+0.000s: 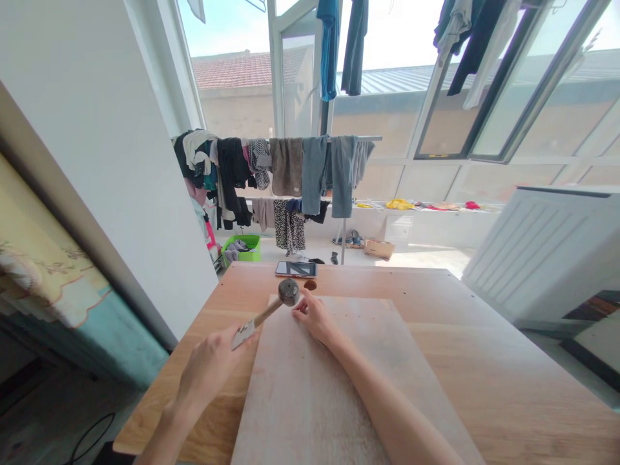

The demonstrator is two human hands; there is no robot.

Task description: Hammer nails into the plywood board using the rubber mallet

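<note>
Hammer (pixel 266 313) sat clenched by its handle in my left hand (pixel 210 361), head poised just beside my right hand (pixel 312 315), which was pinched narrow over the board (pixel 339 387) on something too small to tell. Striking stage, I judged: aim had to clear those fingers.

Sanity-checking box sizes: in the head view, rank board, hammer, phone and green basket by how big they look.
1. board
2. hammer, long but thin
3. phone and green basket: about alike; the basket stands farther from the camera, so I leave them unranked.
</note>
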